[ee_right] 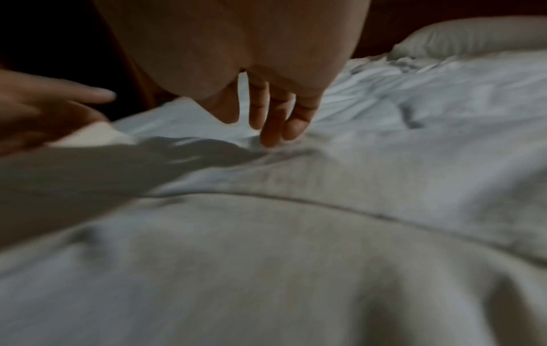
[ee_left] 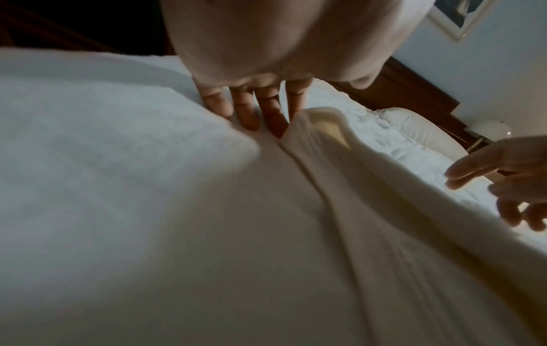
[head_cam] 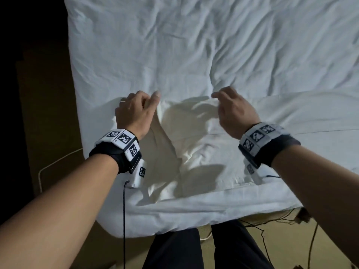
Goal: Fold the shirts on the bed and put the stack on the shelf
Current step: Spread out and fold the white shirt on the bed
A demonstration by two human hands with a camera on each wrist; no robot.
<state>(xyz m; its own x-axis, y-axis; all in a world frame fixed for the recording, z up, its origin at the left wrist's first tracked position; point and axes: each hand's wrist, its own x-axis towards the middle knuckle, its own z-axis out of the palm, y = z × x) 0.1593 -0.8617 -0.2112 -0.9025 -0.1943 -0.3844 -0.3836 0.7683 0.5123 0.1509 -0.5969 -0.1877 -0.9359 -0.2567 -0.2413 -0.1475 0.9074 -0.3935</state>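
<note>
A cream shirt (head_cam: 184, 136) lies crumpled near the foot of the white bed (head_cam: 194, 45). My left hand (head_cam: 136, 107) is over its far left corner. In the left wrist view its straight fingers (ee_left: 266, 112) press the cloth beside a raised fold of the shirt (ee_left: 355, 210). My right hand (head_cam: 231, 107) hovers at the shirt's far right corner. Its fingers (ee_right: 272, 117) hang loosely with the tips touching the fabric (ee_right: 266, 257) and grip nothing. The left hand (ee_right: 44, 112) also shows at the left of the right wrist view.
A paler white cloth layer with a seam (head_cam: 291, 121) spreads to the right of the shirt. A pillow (ee_right: 473, 35) and a lamp (ee_left: 491, 131) are at the head end. Cables (head_cam: 272, 230) lie on the floor by my legs (head_cam: 204, 249). Dark floor lies left of the bed.
</note>
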